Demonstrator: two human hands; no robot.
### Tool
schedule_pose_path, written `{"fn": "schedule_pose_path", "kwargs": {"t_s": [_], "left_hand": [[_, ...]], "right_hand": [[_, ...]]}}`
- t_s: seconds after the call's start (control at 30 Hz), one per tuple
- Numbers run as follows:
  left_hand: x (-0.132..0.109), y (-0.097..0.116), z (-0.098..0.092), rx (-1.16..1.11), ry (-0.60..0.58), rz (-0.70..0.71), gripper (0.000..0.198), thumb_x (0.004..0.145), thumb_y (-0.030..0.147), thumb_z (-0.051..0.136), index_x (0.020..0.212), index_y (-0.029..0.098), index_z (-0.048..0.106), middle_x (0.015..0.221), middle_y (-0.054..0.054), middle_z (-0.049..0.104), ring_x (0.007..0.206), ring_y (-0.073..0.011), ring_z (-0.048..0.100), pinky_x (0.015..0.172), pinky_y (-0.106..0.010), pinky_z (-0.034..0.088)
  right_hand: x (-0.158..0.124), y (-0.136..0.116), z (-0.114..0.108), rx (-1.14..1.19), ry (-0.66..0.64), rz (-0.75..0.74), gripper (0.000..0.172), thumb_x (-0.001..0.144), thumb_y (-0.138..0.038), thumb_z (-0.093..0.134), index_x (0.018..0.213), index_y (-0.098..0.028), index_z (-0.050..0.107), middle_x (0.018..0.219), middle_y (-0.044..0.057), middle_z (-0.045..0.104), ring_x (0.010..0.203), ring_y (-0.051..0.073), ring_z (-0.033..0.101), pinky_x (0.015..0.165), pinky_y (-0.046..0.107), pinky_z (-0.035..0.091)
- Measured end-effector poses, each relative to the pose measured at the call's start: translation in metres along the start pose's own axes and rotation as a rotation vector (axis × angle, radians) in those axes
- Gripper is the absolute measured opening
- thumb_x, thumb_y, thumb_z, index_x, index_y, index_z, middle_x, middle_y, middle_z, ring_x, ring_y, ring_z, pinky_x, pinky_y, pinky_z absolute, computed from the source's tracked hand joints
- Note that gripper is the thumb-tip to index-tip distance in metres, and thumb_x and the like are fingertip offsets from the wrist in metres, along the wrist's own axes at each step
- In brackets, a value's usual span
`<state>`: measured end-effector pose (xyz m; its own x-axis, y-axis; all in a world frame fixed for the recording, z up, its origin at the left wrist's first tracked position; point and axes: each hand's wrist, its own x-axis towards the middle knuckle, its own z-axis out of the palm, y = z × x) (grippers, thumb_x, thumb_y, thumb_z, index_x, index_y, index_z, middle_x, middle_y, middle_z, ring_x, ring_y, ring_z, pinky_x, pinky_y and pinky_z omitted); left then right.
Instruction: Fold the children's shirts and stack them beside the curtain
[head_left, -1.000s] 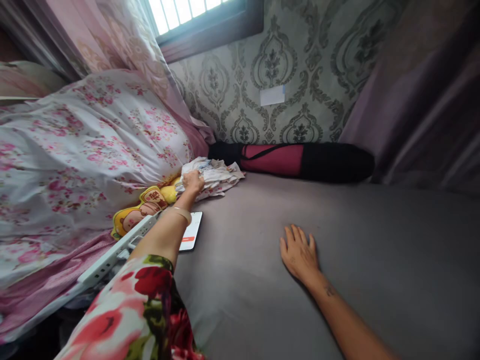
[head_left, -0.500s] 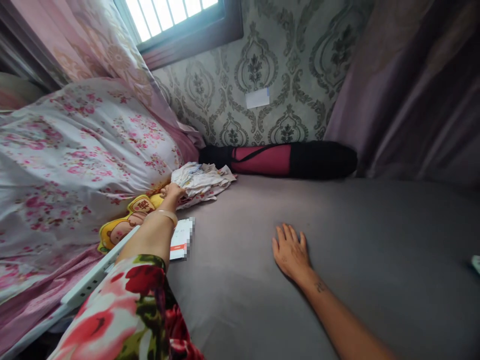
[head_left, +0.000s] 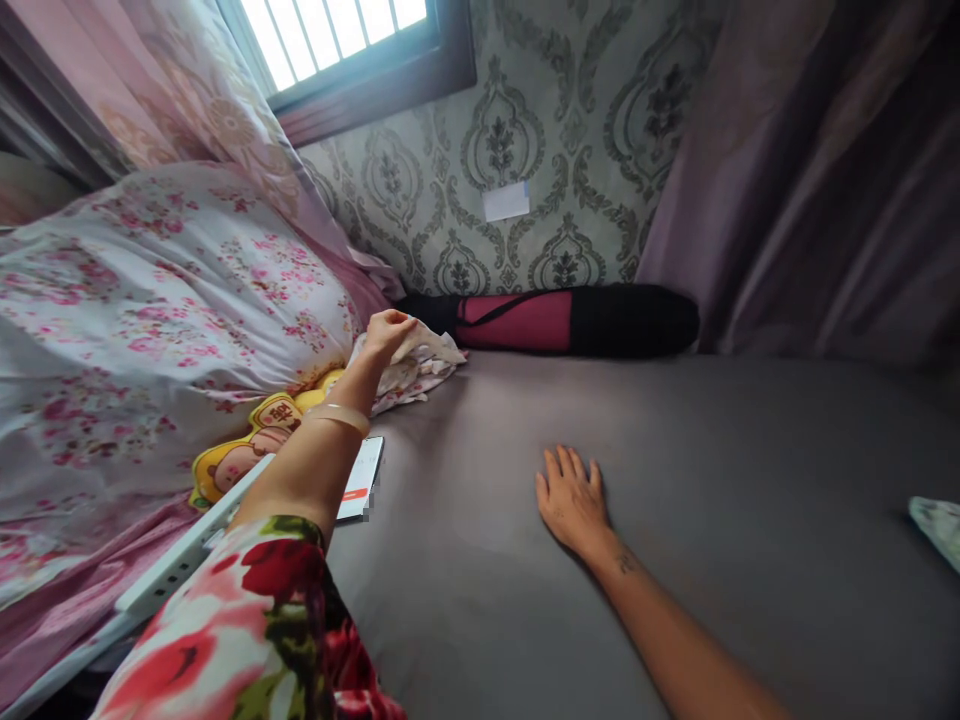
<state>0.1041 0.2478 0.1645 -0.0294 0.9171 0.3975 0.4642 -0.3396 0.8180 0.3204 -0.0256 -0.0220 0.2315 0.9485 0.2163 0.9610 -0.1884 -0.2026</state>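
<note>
My left hand (head_left: 386, 333) reaches out over the far left part of the bed, its fingers pinched on the upper edge of a crumpled white cloth (head_left: 429, 358) with a small print. Part of the cloth stays bunched on the bed, and my wrist hides some of it. My right hand (head_left: 574, 505) lies flat on the grey bed sheet (head_left: 480, 570), fingers spread, holding nothing.
A phone (head_left: 361, 478) lies beside my left forearm. Yellow cartoon cushions (head_left: 240, 460) rest against a floral cover (head_left: 150, 330). A black and maroon roll bag (head_left: 525, 322) runs along the wall. A patterned cloth edge (head_left: 937, 530) shows at right.
My left hand has risen and moved right, lifting the cloth's edge. My right hand stays flat on the sheet. The view has shifted slightly right.
</note>
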Motion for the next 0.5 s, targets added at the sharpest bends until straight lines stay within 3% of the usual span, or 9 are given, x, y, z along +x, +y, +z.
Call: {"fn": "schedule_pose_path", "kwargs": {"t_s": [0.17,0.37,0.5], "left_hand": [[-0.022,0.041,0.03,-0.304,-0.058,0.01,0.018,0.063,0.028,0.072,0.07,0.015,0.062,0.061,0.002,0.059,0.059,-0.0108,0.05,0.06,-0.023,0.038],[-0.055,0.082,0.066,-0.531,-0.256,-0.041,0.028,0.062,0.038,0.078,0.072,0.017,0.062,0.061,0.001,0.06,0.056,-0.0102,0.052,0.053,-0.022,0.033],[-0.085,0.104,0.095,-0.686,-0.365,-0.085,0.027,0.066,0.037,0.077,0.074,0.016,0.06,0.06,0.003,0.058,0.051,-0.0076,0.05,0.05,-0.02,0.031]], "right_hand": [[-0.001,0.0,-0.001,0.015,0.004,0.005,0.05,0.096,-0.032,0.032,0.138,-0.01,0.047,0.146,0.017,0.043,0.136,0.03,0.034,0.111,0.05,0.015],[-0.002,0.002,-0.004,0.079,0.024,-0.009,0.048,0.096,-0.031,0.035,0.136,-0.009,0.049,0.142,0.019,0.047,0.135,0.03,0.036,0.111,0.051,0.015],[-0.001,0.005,-0.004,0.176,0.102,-0.015,0.041,0.095,-0.025,0.039,0.13,-0.01,0.053,0.134,0.016,0.054,0.127,0.026,0.045,0.111,0.046,0.02]]}}
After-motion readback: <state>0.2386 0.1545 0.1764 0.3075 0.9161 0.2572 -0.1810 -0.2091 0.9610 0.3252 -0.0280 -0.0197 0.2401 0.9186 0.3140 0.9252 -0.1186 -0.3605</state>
